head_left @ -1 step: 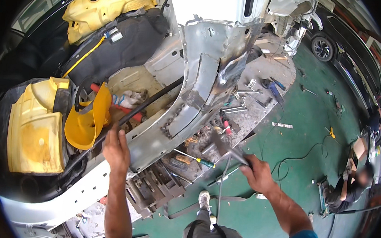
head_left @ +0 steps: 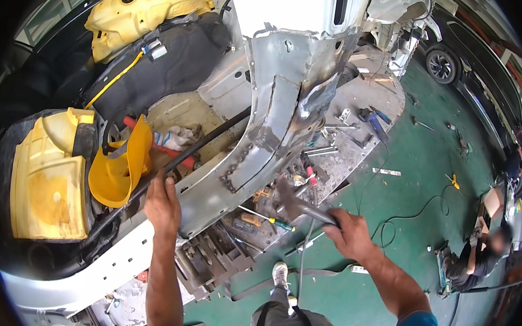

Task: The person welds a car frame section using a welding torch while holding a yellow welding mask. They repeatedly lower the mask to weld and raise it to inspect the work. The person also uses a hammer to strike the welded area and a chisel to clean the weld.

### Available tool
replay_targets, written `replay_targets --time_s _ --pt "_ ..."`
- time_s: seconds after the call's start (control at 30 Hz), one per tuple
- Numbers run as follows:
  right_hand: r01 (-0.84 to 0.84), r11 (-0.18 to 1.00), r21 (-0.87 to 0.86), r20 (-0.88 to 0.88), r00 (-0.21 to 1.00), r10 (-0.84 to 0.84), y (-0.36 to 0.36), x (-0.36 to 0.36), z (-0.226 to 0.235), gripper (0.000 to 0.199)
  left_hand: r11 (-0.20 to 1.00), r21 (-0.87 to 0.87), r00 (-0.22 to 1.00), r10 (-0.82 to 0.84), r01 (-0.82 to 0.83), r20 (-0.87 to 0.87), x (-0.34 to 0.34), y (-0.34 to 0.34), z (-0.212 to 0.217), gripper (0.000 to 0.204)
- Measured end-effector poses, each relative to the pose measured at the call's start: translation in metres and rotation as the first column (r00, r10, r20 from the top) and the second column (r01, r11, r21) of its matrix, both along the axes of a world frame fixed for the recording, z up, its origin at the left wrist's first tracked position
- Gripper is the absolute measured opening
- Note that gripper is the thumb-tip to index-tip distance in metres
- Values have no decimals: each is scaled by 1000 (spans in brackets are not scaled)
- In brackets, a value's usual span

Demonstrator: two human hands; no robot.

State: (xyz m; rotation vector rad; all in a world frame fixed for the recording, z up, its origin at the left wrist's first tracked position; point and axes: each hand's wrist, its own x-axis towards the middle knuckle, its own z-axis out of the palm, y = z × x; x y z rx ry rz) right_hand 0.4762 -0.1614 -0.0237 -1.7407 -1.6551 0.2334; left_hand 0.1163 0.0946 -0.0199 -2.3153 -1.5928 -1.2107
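So the right hand (head_left: 353, 234) is wrapped tight around the handle of a grey metal hammer (head_left: 317, 213), just right of centre in the frame, its head blurry and pointing left. The left hand (head_left: 162, 207), left of centre, has its fingers loosely bent at the long black bar (head_left: 217, 133), though I can't tell if it's actually gripping it. A curved yellow plastic helmet-like thing (head_left: 112, 179) sits left of that hand, and a green-handled screwdriver (head_left: 282, 224) lies below the hammer.
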Motion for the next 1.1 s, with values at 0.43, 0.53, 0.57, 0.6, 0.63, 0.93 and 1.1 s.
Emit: replay_targets --time_s 0.43,0.53,0.57,0.6,0.63,0.93,1.1 --pt "-34 996 -88 250 967 55 118 6 30 37 950 -195 961 209 -243 -180 23 13 -11 33" --pt "-41 996 -80 258 964 61 124 9 31 38 948 -186 958 225 -258 -180 25 13 -10 33" --pt "-22 997 -75 280 959 42 127 11 30 39 947 -189 956 226 -261 -188 25 13 -10 33" --pt "-1 997 -76 303 953 24 129 12 29 40 946 -190 954 227 -264 -196 26 13 -9 33" --pt "17 998 -54 330 944 2 131 14 27 41 945 -191 952 228 -267 -204 26 13 -9 33" --pt "-15 997 -81 319 947 40 132 13 41 40 967 -126 965 201 -223 -170 26 16 -14 33" --pt "-278 958 67 286 926 248 128 18 47 38 946 -149 941 251 -289 -229 27 16 -14 33"
